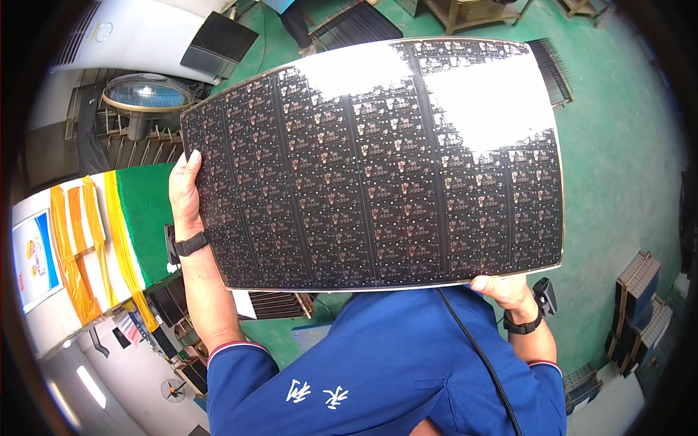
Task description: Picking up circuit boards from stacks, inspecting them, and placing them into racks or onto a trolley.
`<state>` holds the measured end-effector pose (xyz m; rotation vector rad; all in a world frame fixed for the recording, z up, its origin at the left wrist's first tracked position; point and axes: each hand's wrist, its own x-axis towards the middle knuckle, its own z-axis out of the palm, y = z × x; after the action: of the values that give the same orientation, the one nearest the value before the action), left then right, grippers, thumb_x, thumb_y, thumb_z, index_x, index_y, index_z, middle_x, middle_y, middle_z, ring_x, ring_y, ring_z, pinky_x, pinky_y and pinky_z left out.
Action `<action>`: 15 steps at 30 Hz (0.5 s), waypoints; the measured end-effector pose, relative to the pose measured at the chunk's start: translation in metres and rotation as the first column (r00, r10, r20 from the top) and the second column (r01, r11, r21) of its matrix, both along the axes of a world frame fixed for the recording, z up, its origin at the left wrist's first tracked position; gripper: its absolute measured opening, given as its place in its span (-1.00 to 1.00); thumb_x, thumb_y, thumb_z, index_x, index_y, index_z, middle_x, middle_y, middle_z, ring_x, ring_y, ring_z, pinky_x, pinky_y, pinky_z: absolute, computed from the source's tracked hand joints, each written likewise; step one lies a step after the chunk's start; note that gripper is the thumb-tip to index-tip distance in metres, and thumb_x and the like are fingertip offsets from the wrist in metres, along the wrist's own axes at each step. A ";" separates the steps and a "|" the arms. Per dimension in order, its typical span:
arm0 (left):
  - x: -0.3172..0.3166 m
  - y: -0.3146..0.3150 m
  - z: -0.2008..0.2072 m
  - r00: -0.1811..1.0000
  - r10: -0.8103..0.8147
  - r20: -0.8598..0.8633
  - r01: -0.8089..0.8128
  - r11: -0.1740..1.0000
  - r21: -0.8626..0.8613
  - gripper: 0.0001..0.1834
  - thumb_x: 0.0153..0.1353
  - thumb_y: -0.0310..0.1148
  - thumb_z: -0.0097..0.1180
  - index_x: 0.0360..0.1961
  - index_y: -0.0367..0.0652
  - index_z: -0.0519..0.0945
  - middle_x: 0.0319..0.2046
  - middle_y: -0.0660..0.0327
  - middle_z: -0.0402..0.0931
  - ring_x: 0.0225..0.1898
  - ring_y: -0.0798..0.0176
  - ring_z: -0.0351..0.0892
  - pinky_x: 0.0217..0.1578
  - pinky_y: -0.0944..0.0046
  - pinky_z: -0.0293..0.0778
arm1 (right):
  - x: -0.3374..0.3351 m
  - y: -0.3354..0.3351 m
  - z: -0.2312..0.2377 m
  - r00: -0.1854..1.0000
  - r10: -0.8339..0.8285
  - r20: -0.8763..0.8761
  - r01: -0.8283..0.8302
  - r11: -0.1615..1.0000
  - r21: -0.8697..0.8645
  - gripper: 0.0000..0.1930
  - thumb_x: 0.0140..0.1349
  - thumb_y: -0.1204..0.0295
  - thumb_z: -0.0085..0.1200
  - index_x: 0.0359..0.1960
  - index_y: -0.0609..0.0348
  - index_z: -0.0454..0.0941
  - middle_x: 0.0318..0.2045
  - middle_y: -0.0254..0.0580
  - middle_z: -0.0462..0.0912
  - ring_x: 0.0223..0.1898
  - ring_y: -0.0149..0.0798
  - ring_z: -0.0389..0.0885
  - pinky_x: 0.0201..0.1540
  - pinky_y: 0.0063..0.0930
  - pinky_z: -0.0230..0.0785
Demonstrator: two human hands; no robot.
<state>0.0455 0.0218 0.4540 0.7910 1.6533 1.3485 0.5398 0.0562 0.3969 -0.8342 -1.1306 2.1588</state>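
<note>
A large, glossy black circuit board panel [327, 196] fills the middle of the view, held up in front of my chest. Rows of small repeated patterns cover it, and bright light reflects off its far right part. My left hand [187, 190] grips the panel's left edge, thumb on the face and the other fingers hidden behind. At the near edge, right of the middle, my right hand [507, 293] clasps the panel, its thumb along the rim and its fingers underneath out of sight. Each wrist wears a black strap with a small device.
To the left stands a green and white board [145, 225] with orange and yellow tape. A fan [142, 94] is beyond it. Slotted black racks [356, 30] rest on the green floor [611, 174], and stacked racks [640, 305] stand at right. A person's leg [297, 27] shows far off.
</note>
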 end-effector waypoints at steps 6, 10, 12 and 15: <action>-0.007 -0.002 -0.003 1.000 0.008 -0.026 -0.009 1.000 -0.019 -0.65 0.34 -0.29 -0.04 0.02 -0.32 0.47 -0.09 0.15 0.56 -0.17 0.33 0.57 -0.12 0.34 0.48 | 0.007 -0.002 -0.009 0.991 0.102 0.089 -0.112 0.987 0.117 -0.67 0.01 0.44 0.35 -0.16 0.26 0.61 -0.21 -0.18 0.66 -0.17 -0.31 0.58 -0.08 -0.40 0.43; 0.001 0.000 -0.003 0.999 0.040 -0.004 -0.041 0.999 -0.022 -0.64 0.36 -0.25 -0.06 0.02 -0.32 0.47 -0.11 0.15 0.57 -0.20 0.32 0.57 -0.16 0.34 0.49 | 0.005 0.002 -0.005 0.973 0.181 0.144 -0.199 0.972 0.124 -0.72 0.01 0.40 0.36 -0.25 0.25 0.64 -0.32 -0.22 0.68 -0.28 -0.33 0.60 -0.16 -0.42 0.46; -0.001 -0.001 -0.004 0.999 0.026 0.019 -0.026 0.999 -0.023 -0.65 0.34 -0.28 -0.04 0.03 -0.31 0.47 -0.09 0.15 0.56 -0.18 0.32 0.57 -0.13 0.34 0.49 | 0.004 0.002 -0.006 0.974 0.175 0.145 -0.194 0.973 0.128 -0.72 0.01 0.41 0.36 -0.25 0.25 0.64 -0.33 -0.22 0.68 -0.29 -0.33 0.60 -0.17 -0.42 0.46; -0.004 -0.002 -0.005 0.999 0.008 0.038 -0.007 1.000 -0.020 -0.66 0.33 -0.31 -0.02 0.04 -0.30 0.47 -0.07 0.15 0.56 -0.15 0.32 0.57 -0.10 0.34 0.49 | 0.005 0.004 -0.004 0.968 0.192 0.159 -0.213 0.970 0.121 -0.73 0.02 0.40 0.35 -0.25 0.24 0.64 -0.33 -0.23 0.67 -0.29 -0.33 0.60 -0.17 -0.43 0.46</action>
<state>0.0419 0.0198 0.4491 0.7435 1.6394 1.3423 0.5448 0.0598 0.3930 -0.8590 -1.4789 2.1802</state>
